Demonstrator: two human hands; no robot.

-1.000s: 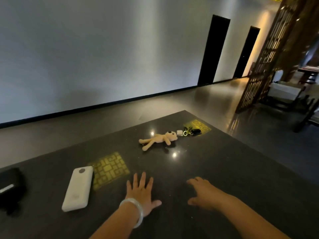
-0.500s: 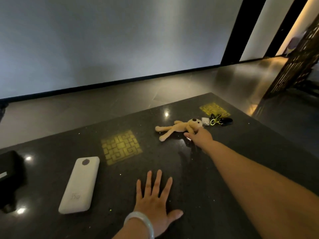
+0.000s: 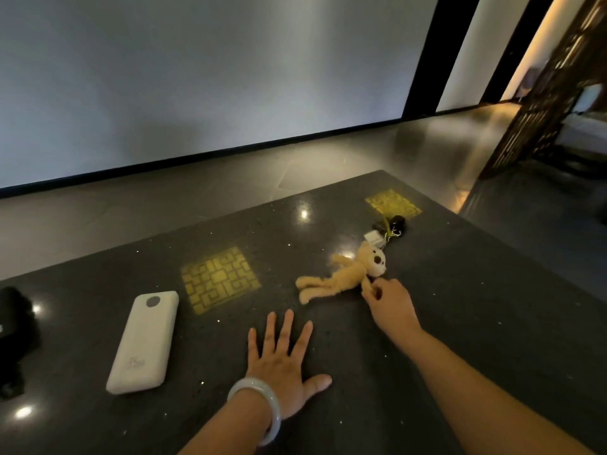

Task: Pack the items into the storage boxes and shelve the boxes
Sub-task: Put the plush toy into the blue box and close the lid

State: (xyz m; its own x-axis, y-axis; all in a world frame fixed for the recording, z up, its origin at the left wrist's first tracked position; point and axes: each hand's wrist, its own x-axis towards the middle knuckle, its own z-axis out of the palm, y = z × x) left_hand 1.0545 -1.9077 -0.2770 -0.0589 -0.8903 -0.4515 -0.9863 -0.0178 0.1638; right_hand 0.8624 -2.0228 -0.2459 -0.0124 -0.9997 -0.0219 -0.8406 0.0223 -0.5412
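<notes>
**Hand Pinched the Toy Bear's Arm**

The right hand point(image 3: 391, 302) reached out over the dark table point(image 3: 476, 290). Its fingers were curled, and the thumb and first finger pinched one arm of the toy bear point(image 3: 345, 277). The bear was soft and tan. It lay flat on the table, in the middle and a bit to the right, with its head at the far right and its legs pointing left.

The left hand point(image 3: 282, 359) lay flat on the table, nearer than the bear. Its fingers were straight and spread wide, and it held nothing. A pale bracelet point(image 3: 262, 408) sat on that wrist.

Just past the bear's head lay a small white thing point(image 3: 373, 238) and a bunch of keys point(image 3: 394, 224), dark with a green-yellow ring. They were touching or almost touching the bear; I could not tell which.

A white power bank point(image 3: 143, 343) lay to the left of the left hand, well apart from the bear. A black thing point(image 3: 13, 336) sat at the left edge, too dark to make out.

Two yellow squares point(image 3: 220, 279) with a maze pattern were set in the table top.
</notes>
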